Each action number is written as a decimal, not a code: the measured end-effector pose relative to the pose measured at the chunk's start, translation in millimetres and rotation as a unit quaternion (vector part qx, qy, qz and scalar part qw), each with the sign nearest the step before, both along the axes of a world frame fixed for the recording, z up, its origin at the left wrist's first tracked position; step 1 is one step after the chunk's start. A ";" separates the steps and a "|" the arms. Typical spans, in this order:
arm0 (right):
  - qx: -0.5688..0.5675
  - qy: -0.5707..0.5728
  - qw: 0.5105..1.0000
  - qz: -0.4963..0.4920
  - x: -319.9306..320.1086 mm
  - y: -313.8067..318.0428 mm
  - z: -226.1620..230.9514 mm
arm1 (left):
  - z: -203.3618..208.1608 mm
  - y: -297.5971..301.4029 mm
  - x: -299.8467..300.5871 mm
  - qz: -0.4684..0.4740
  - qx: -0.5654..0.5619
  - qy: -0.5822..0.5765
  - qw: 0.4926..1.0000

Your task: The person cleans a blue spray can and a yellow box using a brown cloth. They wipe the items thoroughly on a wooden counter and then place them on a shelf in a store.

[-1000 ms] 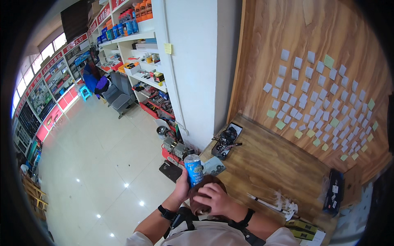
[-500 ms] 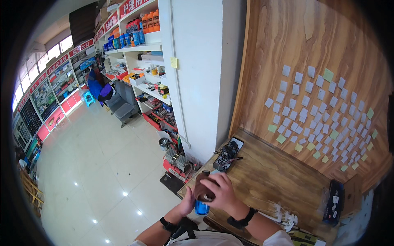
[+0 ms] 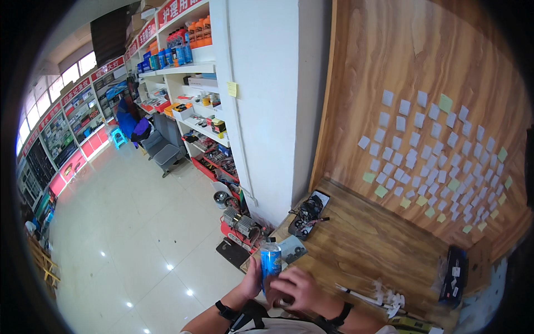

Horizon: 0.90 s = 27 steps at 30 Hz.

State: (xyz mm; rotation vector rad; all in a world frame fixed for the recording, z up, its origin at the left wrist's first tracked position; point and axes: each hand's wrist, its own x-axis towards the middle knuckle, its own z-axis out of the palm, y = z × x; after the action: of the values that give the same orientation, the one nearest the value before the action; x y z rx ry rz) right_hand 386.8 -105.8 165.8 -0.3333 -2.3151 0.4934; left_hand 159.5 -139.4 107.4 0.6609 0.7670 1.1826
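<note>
A clear bottle with a blue label and a dark cap stands upright in front of me, over the near left corner of the table. My left hand is closed round its left side, the thumb pointing up. Smeared a little by motion, my right hand curls its fingers over a brown cloth at the bottle's lower right side. The bottle's bottom is hidden behind the cloth and hands.
On the wooden table lie a tray of black cables, a printed card, white plastic pieces and a dark blue box. A red compressor sits on the floor beside a white pillar.
The right hand and brown cloth have moved down from the bottle's top to its lower part. The bottle's upper half and the card behind it now show. My view has shifted slightly.
</note>
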 end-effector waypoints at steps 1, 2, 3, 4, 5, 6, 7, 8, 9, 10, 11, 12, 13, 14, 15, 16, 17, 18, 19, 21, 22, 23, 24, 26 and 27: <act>0.000 0.042 0.998 -0.046 -7.1 6.7 19.3 | -0.6 -4.4 0.8 -0.018 0.015 -0.009 1.000; 0.006 0.063 0.993 -0.099 -17.2 16.4 37.5 | -4.1 -4.1 4.2 -0.021 0.052 -0.017 0.998; 0.013 0.082 0.985 -0.154 -24.2 23.1 46.9 | 4.0 -4.6 11.7 0.029 0.057 0.047 0.997; 0.012 0.082 0.984 -0.159 -29.2 25.8 42.7 | 15.6 -5.7 17.8 0.034 0.056 0.067 0.996; 0.027 0.066 0.984 -0.163 -34.8 31.7 35.3 | 22.7 -5.8 21.5 0.040 0.056 0.087 0.994; 0.043 0.050 0.984 -0.164 -39.2 34.5 32.7 | 20.0 -6.4 20.7 0.038 0.071 0.098 0.992; 0.061 0.039 0.983 -0.170 -35.9 26.3 22.9 | 16.1 -4.1 20.4 0.035 0.090 0.110 0.989; 0.062 0.045 0.984 -0.159 -33.8 18.8 11.1 | 25.8 -7.7 21.9 0.012 0.016 0.056 0.998; 0.066 0.051 0.986 -0.147 -32.4 12.9 4.5 | 27.5 -4.5 22.5 0.014 0.006 0.028 0.999; 0.060 0.047 0.989 -0.131 -28.1 6.7 3.0 | 30.2 -0.3 21.1 -0.012 0.005 -0.005 1.000; 0.049 0.041 0.991 -0.114 -23.0 -2.3 -0.9 | 30.8 -1.0 20.7 -0.037 -0.001 -0.039 0.999; 0.047 0.037 0.993 -0.102 -19.7 -8.3 -9.9 | 25.9 1.6 20.0 -0.031 -0.007 -0.060 0.998; 0.053 0.044 0.994 -0.083 -16.7 -12.4 -13.7 | 18.6 2.0 18.5 -0.012 -0.020 -0.044 0.999; 0.045 0.039 0.996 -0.064 -13.3 -15.5 -17.2 | 11.3 3.0 18.2 0.004 -0.025 -0.040 0.999; 0.037 0.033 0.998 -0.045 -9.0 -18.6 -20.3 | 3.9 3.8 18.3 0.021 -0.031 -0.035 0.999; 0.022 -0.001 1.000 -0.021 -4.6 -24.4 -15.5 | -12.9 3.7 14.3 0.023 -0.030 -0.037 0.999; 0.032 -0.019 0.999 0.005 1.2 -25.6 -24.1 | -34.1 3.8 8.2 0.007 -0.043 -0.044 0.998; -0.001 -0.038 0.999 0.031 5.5 -29.9 -18.1 | -46.3 4.2 5.1 -0.011 -0.057 -0.052 0.997; -0.035 -0.058 0.996 0.057 10.8 -36.5 -7.6 | -40.0 4.8 7.1 -0.011 -0.057 -0.054 0.997; -0.033 -0.037 0.996 0.068 17.8 -25.9 4.7 | -14.2 5.8 13.7 0.049 -0.064 0.084 0.993; -0.057 0.025 0.996 0.068 15.3 -12.6 3.0 | -10.6 6.6 8.9 0.047 -0.089 0.006 0.995; -0.081 0.088 0.991 0.067 16.2 -4.1 2.8 | -7.2 9.3 10.5 0.048 -0.087 0.005 0.995; -0.078 0.077 0.994 0.024 27.2 4.8 5.4 | -3.5 12.4 12.5 0.072 -0.069 -0.017 0.995; -0.067 0.097 0.990 -0.082 21.5 17.2 27.7 | -7.0 12.1 14.4 0.101 -0.062 -0.038 0.992; -0.076 0.112 0.985 -0.111 18.7 26.0 39.1 | -15.9 13.2 10.7 0.078 -0.058 -0.025 0.995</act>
State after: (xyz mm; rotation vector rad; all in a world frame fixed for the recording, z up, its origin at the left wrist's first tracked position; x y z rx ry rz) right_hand 405.5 -79.8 205.0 -0.5724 -1.9984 0.5665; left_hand 170.2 -126.2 91.4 0.4810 0.8497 1.2813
